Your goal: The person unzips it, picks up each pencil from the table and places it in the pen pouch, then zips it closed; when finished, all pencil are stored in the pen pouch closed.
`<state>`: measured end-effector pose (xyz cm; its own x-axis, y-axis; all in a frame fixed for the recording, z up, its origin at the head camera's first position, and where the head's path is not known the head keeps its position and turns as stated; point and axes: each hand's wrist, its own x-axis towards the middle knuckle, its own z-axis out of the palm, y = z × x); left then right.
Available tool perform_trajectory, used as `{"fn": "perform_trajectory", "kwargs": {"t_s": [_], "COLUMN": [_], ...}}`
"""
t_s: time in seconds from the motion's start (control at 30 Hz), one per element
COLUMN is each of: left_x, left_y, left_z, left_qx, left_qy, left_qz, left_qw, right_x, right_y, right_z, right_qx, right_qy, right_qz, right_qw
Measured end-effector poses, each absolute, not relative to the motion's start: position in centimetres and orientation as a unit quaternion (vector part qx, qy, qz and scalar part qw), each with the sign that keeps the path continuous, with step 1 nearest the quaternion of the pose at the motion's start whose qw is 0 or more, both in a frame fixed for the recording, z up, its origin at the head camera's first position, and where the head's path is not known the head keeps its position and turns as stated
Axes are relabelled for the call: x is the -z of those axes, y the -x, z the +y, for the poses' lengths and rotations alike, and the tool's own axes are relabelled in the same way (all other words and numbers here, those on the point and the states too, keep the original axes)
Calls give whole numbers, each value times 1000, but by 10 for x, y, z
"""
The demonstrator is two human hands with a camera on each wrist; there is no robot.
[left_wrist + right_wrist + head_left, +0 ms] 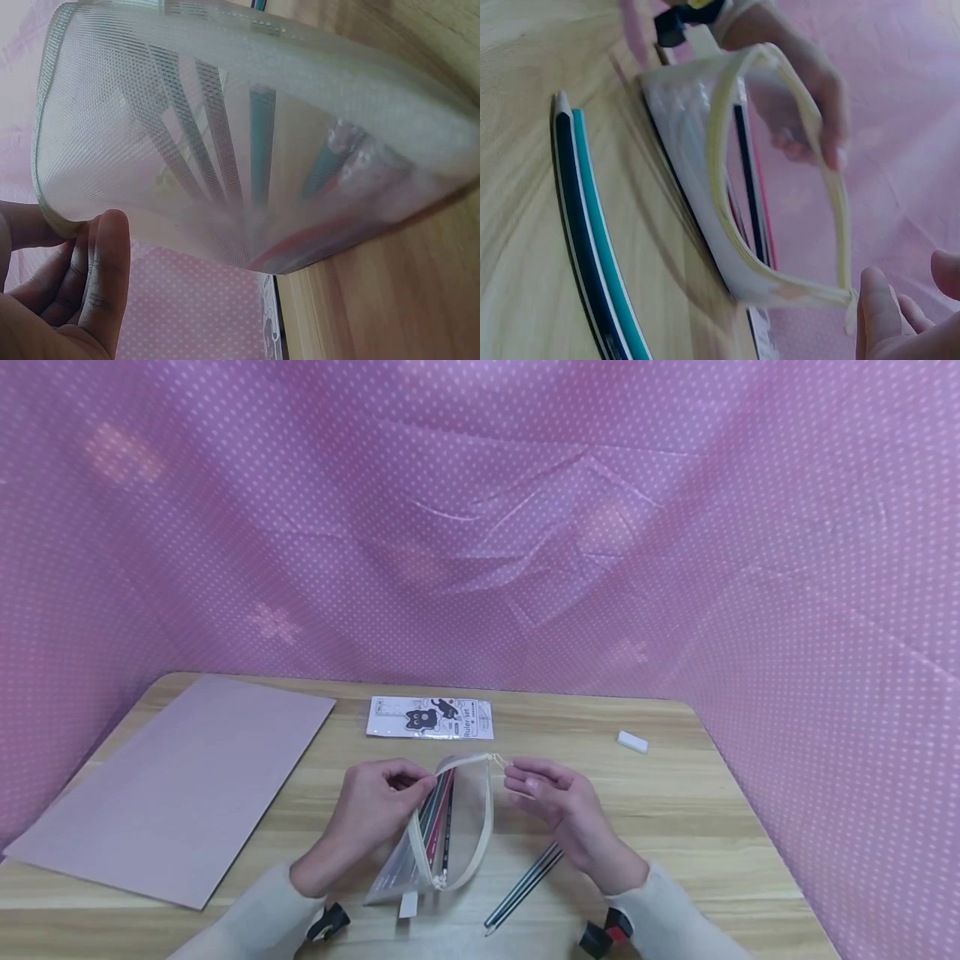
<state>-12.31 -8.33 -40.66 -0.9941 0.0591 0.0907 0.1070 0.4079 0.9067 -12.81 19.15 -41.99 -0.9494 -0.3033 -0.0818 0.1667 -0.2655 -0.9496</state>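
A see-through mesh pencil pouch [470, 827] with a cream zipper edge stands with its mouth spread, tilted toward me. Several pencils [441, 814], green, red and black, lean inside it. My left hand [378, 802] pinches the pouch's left rim between thumb and fingers. At the far corner, by the small cord loop, my right hand [558, 806] has its fingers loosely extended, thumb apart from them in the right wrist view. Two pencils [522, 889], dark and teal in the right wrist view, lie side by side on the table below the right hand.
A ruler set in printed packaging [430, 718] lies behind the pouch. A white eraser [632, 742] is at the back right. On the left, a large pale board [183, 785] covers part of the wooden table [675, 827]. Pink dotted cloth [480, 527] hangs around the back and sides.
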Motion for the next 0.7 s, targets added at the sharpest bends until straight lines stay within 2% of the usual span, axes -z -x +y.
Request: {"fn": "perform_trajectory", "kwargs": {"t_s": [0.27, 0.43, 0.7], "left_x": [407, 407, 407], "left_y": [123, 122, 122], "left_z": [-83, -82, -82], "left_qx": [545, 543, 546], "left_qy": [52, 54, 49], "left_qz": [-837, -838, -836], "left_qw": [22, 20, 15], "right_x": [419, 427, 449], "right_y": [131, 129, 134], "right_z": [223, 234, 246], "right_qx": [789, 729, 552], "right_qy": [37, 72, 255], "right_qz": [600, 670, 760], "right_qw": [130, 123, 228]}}
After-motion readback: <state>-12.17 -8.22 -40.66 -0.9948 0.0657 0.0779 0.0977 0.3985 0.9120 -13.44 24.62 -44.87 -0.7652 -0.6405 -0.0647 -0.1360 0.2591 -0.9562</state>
